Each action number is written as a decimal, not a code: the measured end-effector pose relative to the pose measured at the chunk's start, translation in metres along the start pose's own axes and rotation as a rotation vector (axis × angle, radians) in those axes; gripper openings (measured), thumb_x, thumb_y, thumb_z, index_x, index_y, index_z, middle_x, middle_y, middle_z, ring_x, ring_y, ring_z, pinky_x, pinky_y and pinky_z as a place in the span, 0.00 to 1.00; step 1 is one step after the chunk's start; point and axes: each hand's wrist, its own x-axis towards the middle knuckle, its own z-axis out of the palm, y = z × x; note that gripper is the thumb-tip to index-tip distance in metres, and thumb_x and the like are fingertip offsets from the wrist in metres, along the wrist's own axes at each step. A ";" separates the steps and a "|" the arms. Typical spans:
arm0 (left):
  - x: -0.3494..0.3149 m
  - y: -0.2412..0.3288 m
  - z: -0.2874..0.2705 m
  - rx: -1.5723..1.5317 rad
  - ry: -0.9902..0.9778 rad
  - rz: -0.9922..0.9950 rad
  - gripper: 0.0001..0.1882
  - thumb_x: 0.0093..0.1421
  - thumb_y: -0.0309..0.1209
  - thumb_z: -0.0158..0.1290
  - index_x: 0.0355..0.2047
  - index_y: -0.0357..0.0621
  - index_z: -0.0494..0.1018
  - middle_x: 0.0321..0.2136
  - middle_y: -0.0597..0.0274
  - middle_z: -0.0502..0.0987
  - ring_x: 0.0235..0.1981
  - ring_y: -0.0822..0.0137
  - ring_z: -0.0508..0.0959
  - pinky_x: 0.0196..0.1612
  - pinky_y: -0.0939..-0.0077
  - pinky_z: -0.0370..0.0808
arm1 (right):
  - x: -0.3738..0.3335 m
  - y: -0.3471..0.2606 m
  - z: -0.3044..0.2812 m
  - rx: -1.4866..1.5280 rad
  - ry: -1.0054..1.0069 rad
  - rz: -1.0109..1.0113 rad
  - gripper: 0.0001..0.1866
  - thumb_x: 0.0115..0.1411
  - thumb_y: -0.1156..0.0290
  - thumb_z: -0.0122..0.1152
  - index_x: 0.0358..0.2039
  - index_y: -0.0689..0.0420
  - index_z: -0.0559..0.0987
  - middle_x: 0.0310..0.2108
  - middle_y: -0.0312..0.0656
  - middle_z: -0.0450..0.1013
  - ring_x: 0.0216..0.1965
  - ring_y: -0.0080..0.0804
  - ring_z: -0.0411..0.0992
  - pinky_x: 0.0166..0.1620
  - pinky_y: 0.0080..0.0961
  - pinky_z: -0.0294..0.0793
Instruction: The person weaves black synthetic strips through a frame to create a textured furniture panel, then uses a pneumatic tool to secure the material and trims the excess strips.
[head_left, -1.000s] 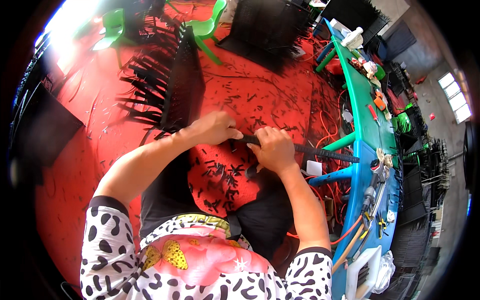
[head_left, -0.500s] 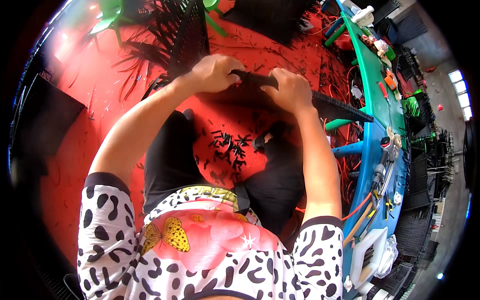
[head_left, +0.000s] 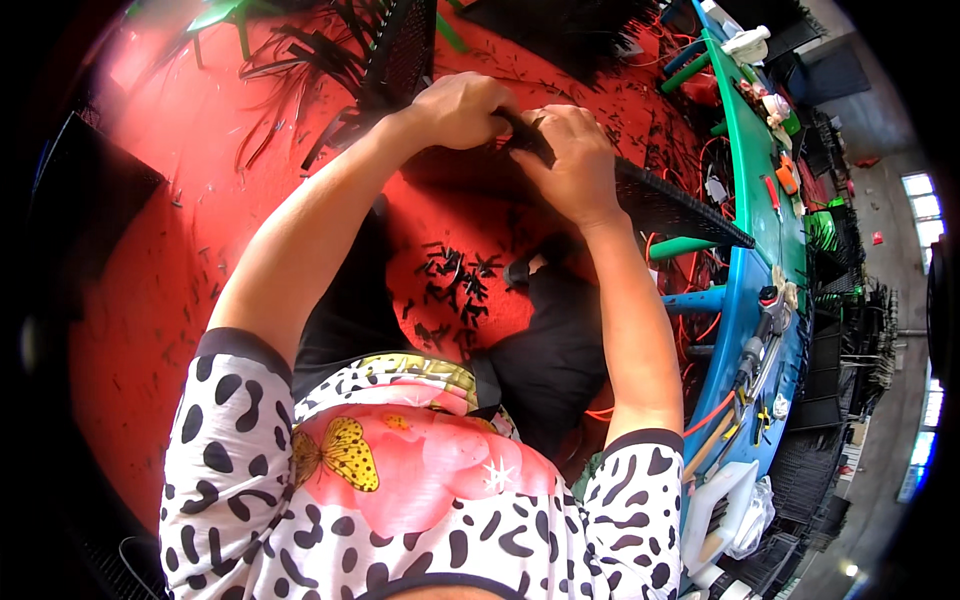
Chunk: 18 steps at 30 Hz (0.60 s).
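Now both hands are working higher and closer together than a second ago: the left hand (head_left: 458, 108) and right hand (head_left: 566, 150) are gripping the black mesh panel (head_left: 660, 200) between them, pinching its near end.

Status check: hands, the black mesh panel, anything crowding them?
Left hand and right hand both gripping the long black plastic mesh panel at its near end. Black offcuts litter the red floor below. Blue workbench close on the right.
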 end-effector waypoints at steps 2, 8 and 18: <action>-0.002 -0.002 0.002 -0.027 -0.024 -0.017 0.13 0.48 0.31 0.57 0.36 0.43 0.77 0.31 0.52 0.78 0.35 0.51 0.77 0.40 0.61 0.73 | -0.001 0.000 0.008 0.055 -0.016 0.016 0.14 0.43 0.68 0.67 0.33 0.54 0.77 0.35 0.38 0.72 0.41 0.39 0.70 0.44 0.35 0.70; -0.012 -0.003 0.003 -0.034 -0.025 0.001 0.13 0.49 0.33 0.57 0.35 0.44 0.77 0.30 0.52 0.78 0.35 0.52 0.77 0.39 0.61 0.73 | -0.007 0.003 0.019 0.242 0.038 0.085 0.06 0.44 0.77 0.64 0.26 0.57 0.78 0.30 0.37 0.74 0.36 0.38 0.72 0.39 0.31 0.72; -0.014 0.005 0.004 -0.052 -0.066 -0.078 0.14 0.49 0.34 0.57 0.36 0.44 0.77 0.30 0.53 0.79 0.36 0.53 0.78 0.40 0.61 0.73 | -0.014 0.005 0.026 0.452 0.107 0.301 0.04 0.47 0.79 0.63 0.26 0.62 0.80 0.28 0.42 0.75 0.30 0.35 0.75 0.36 0.24 0.73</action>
